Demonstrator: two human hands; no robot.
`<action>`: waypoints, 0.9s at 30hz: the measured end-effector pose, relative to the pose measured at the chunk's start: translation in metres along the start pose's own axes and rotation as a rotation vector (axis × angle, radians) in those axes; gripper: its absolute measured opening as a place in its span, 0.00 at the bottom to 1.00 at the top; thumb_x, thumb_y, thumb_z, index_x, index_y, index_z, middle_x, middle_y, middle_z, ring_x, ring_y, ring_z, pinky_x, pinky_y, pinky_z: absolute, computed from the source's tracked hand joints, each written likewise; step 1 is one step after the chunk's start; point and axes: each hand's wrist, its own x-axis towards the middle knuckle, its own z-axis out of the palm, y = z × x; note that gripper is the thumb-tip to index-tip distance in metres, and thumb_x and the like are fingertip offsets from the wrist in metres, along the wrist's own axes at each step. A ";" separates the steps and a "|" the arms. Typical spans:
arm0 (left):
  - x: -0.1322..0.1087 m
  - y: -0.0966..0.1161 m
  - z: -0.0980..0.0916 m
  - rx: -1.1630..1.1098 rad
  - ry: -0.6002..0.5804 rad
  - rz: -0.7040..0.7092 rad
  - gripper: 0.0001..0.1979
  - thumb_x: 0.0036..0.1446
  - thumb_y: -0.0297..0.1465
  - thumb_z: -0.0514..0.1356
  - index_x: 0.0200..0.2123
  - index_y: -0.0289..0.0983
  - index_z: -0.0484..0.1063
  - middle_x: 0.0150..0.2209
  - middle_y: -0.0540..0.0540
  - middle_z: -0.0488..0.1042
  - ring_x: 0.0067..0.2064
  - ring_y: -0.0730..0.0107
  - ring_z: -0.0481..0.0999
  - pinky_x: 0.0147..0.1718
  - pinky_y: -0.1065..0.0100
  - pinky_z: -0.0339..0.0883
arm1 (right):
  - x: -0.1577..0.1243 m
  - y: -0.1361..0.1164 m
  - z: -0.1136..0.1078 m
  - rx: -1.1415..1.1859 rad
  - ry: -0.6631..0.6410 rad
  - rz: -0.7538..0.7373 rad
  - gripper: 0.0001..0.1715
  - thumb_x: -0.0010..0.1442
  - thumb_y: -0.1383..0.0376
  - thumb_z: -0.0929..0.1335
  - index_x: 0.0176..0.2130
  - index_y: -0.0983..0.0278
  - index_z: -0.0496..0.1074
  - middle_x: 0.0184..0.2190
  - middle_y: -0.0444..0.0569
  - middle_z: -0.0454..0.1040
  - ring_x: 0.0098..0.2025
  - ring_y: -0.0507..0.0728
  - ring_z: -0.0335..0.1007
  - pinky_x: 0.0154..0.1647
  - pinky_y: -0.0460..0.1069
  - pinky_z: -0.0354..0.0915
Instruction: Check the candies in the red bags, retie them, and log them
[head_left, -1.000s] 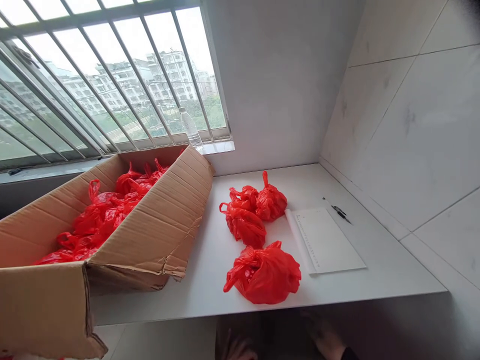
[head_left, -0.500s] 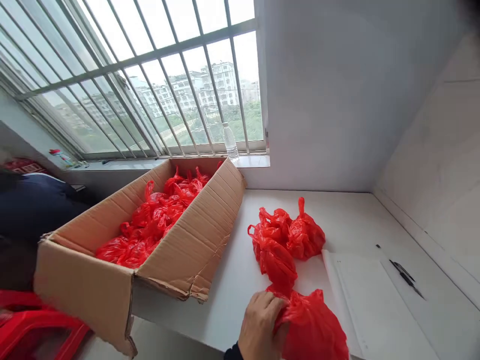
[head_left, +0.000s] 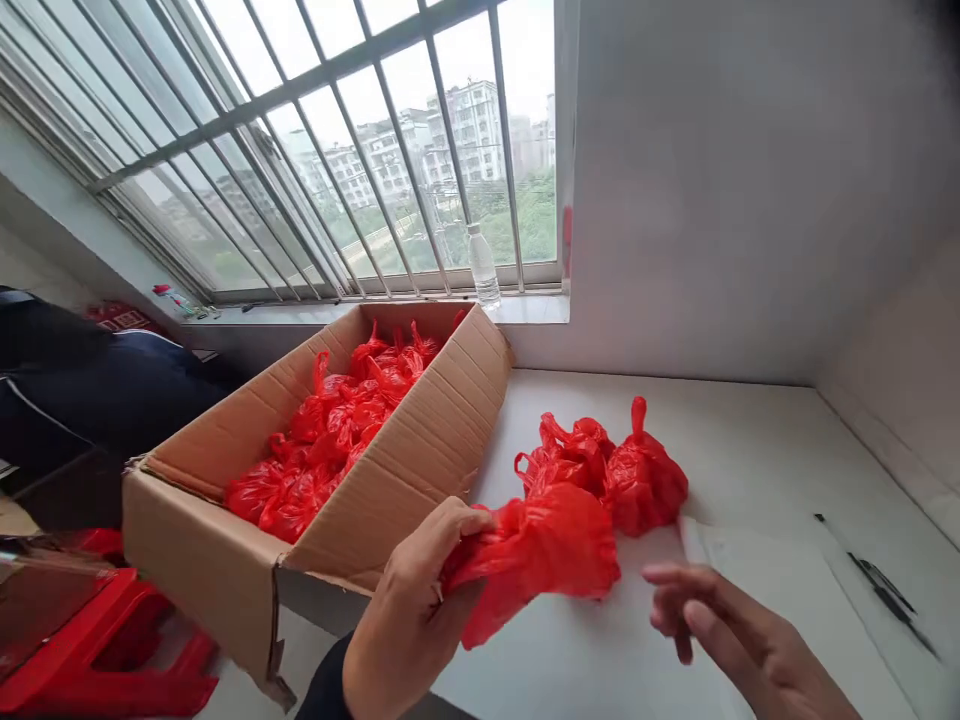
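Note:
A red plastic bag (head_left: 547, 545) is bunched in my left hand (head_left: 416, 600), raised above the white tabletop; its contents are hidden. To the right of it my right hand (head_left: 739, 635) is in the air, fingers apart and holding nothing, slightly blurred. Just behind the held bag, a tied red bag (head_left: 646, 475) stands on the table beside more red bags (head_left: 570, 455) with knotted handles. On the left, an open cardboard box (head_left: 390, 460) holds several red bags (head_left: 330, 425) heaped together.
White sheets (head_left: 780, 590) and a black pen (head_left: 889, 595) lie at the right of the table (head_left: 735, 440). On the sill of the barred window stands a clear bottle (head_left: 484, 268). A person in dark clothing (head_left: 112, 385) is at far left, above a red plastic stool (head_left: 142, 640).
My left hand has lifted the red bag off the table and moved left with it. My right hand has come into view. The view has shifted slightly.

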 end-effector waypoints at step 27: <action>-0.047 -0.088 0.063 0.079 -0.113 -0.087 0.18 0.64 0.34 0.60 0.57 0.47 0.68 0.47 0.49 0.75 0.42 0.71 0.77 0.40 0.70 0.74 | 0.036 -0.009 0.020 0.390 -0.002 0.021 0.14 0.65 0.54 0.69 0.44 0.61 0.75 0.35 0.44 0.71 0.35 0.52 0.63 0.40 0.49 0.64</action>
